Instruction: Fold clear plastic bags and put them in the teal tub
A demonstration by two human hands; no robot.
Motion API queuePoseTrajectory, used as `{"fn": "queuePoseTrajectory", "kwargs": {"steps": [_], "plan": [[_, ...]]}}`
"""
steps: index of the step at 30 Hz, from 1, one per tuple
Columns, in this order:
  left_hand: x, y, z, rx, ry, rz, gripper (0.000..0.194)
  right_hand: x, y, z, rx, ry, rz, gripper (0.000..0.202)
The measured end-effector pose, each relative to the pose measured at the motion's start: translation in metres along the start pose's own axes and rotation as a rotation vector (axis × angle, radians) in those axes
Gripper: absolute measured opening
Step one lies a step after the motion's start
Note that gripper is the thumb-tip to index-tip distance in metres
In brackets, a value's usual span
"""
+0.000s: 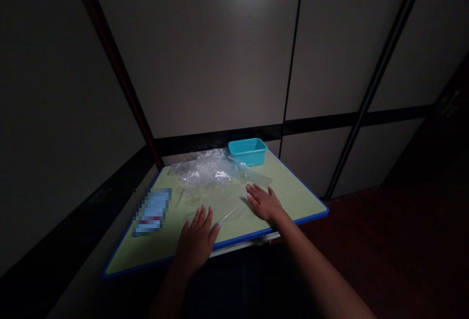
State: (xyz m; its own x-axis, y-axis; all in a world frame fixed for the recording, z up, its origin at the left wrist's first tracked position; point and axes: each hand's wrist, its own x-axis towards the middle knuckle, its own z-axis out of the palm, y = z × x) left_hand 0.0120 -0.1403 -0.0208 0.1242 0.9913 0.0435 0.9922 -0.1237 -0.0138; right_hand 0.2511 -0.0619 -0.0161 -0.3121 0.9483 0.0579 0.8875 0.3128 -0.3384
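A clear plastic bag (230, 206) lies flat on the pale green table, faintly creased between my two hands. My right hand (264, 204) rests palm down on its right side, fingers stretched out. Near the front edge, my left hand (198, 238) is spread with the palm down at the bag's lower left; whether it touches the plastic is hard to see. Beyond both hands sits a crumpled heap of clear plastic bags (205, 168).
A turquoise plastic basket (249, 152) stands at the table's back right corner. On the left lies a blurred-out blue packet (153, 211). The table (293, 192) has a blue rim and stands against panelled cabinet doors (220, 65). Dark red floor (366, 241) shows at right.
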Motion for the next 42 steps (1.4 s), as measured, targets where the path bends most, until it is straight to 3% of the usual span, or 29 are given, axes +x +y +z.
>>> {"fn": "queuePoseTrajectory", "kwargs": {"steps": [7, 11, 14, 18, 21, 25, 33, 42], "plan": [[-0.025, -0.024, 0.014, 0.115, 0.058, -0.011, 0.059, -0.002, -0.002, -0.003, -0.006, -0.005, -0.041, 0.074], [-0.02, -0.022, 0.007, 0.056, 0.009, -0.081, 0.058, -0.003, -0.001, -0.002, 0.003, -0.005, -0.045, 0.088], [-0.001, -0.014, -0.007, -0.056, 0.006, -0.038, 0.056, -0.002, 0.001, -0.002, 0.01, -0.026, -0.057, 0.095], [0.037, 0.0, -0.022, -0.165, -0.009, 0.216, 0.054, -0.001, 0.003, -0.006, 0.035, -0.079, -0.08, 0.103], [0.065, 0.006, -0.023, -0.181, -0.068, 0.409, 0.056, -0.002, 0.002, -0.01, 0.045, -0.113, -0.085, 0.106], [0.086, 0.009, -0.017, -0.176, -0.117, 0.501, 0.06, -0.002, 0.001, -0.012, 0.043, -0.107, -0.084, 0.107], [0.091, -0.005, -0.01, -0.17, -0.154, 0.492, 0.063, 0.0, 0.006, -0.007, 0.074, -0.105, -0.112, 0.104], [0.091, -0.023, -0.008, -0.12, -0.156, 0.306, 0.065, 0.0, 0.008, -0.008, 0.104, -0.104, -0.119, 0.11]]}}
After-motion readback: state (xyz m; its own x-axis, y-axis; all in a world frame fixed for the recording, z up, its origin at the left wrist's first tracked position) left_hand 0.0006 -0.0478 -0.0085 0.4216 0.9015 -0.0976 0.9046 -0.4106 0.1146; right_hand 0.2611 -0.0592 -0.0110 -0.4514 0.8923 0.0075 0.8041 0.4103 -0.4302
